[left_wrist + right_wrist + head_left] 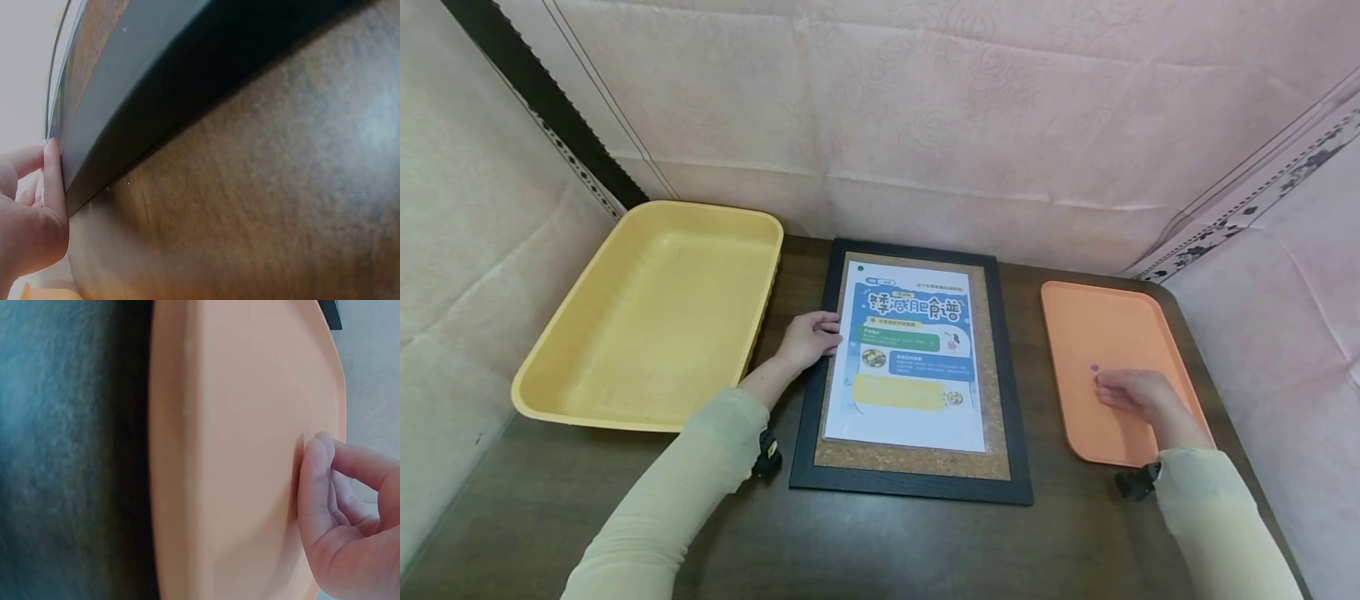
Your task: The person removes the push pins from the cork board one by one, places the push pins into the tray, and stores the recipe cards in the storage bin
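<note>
A printed sheet (917, 425) with blue, green and yellow blocks lies on a black-framed cork board (910, 462). A small green pushpin (860, 268) sits at the sheet's top left corner. My left hand (808, 340) rests across the board's left side, its fingertips at the sheet's edge; in the left wrist view, that hand (34, 212) touches the black frame (125, 94). Over the orange tray (1101, 321), my right hand (1138, 396) brings thumb and fingertips together at a tiny purple pushpin. A purple dot (1094, 367) shows beside those fingertips. In the right wrist view the fingers (315, 469) mostly hide it.
A deep yellow tray (647, 308) stands at the left on the dark wooden table (925, 550). Pale patterned cloth (925, 108) hangs behind and at both sides. The orange tray lies near the table's right edge.
</note>
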The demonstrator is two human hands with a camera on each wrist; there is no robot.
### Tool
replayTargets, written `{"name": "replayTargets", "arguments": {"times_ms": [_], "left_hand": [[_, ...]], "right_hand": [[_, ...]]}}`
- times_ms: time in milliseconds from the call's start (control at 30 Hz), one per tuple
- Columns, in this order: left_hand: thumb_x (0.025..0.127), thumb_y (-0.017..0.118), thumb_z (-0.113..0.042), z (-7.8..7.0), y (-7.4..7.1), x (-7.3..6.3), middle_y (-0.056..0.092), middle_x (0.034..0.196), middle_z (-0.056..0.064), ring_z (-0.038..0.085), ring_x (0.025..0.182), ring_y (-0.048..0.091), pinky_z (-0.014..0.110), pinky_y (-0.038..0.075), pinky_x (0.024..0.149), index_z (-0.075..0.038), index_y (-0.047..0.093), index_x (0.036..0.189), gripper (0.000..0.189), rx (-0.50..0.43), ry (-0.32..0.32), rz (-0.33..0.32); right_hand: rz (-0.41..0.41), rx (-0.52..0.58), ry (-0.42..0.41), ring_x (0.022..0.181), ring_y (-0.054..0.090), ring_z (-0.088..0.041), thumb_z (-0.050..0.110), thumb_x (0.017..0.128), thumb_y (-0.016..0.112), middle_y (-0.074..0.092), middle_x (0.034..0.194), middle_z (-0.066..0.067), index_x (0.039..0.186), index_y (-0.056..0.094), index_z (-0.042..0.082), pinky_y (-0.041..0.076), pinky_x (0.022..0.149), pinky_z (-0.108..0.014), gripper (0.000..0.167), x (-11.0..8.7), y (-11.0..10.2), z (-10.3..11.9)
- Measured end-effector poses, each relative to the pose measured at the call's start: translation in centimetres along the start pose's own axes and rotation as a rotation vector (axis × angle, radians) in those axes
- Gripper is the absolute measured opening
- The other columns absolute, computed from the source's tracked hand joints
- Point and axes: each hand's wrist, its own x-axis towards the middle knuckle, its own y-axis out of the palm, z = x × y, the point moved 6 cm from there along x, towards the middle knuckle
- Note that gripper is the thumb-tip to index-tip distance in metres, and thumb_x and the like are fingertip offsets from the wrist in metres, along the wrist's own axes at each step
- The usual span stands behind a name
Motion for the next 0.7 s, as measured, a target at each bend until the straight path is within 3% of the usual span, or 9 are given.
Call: {"name": "replayTargets", "arguments": {"times_ms": [367, 567, 700], "left_hand": [[0.092, 0.057, -0.010, 0.0, 0.0, -0.2, 0.059, 0.123, 0.015, 0.026, 0.106, 0.062, 0.033, 0.053, 0.090, -0.007, 0.048, 0.135, 0.043, 0.002, -0.007, 0.001], [0.092, 0.057, -0.010, -0.1, -0.1, -0.2, 0.059, 0.123, 0.015, 0.027, 0.106, 0.062, 0.033, 0.053, 0.090, -0.007, 0.048, 0.134, 0.043, 0.000, -0.002, 0.004], [0.092, 0.057, -0.010, -0.1, -0.1, -0.1, 0.059, 0.123, 0.015, 0.027, 0.106, 0.062, 0.033, 0.053, 0.090, -0.007, 0.048, 0.134, 0.043, 0.000, -0.003, 0.003]], "right_hand": [[0.009, -0.005, -0.011, 0.068, 0.070, -0.010, 0.010, 0.094, 0.053, 0.071, 0.071, 0.004, 0.070, 0.070, 0.020, 0.057, 0.071, -0.024, 0.031, 0.0, 0.0, -0.1], [-0.033, -0.047, 0.008, 0.068, 0.070, -0.010, 0.015, 0.093, 0.056, 0.071, 0.070, 0.003, 0.070, 0.069, 0.021, 0.057, 0.071, -0.025, 0.027, 0.0, -0.5, 0.3], [-0.042, -0.104, -0.012, 0.071, 0.070, -0.009, 0.021, 0.095, 0.053, 0.071, 0.072, 0.004, 0.089, 0.065, 0.013, 0.057, 0.074, -0.025, 0.015, -0.2, -0.8, 1.5]]}}
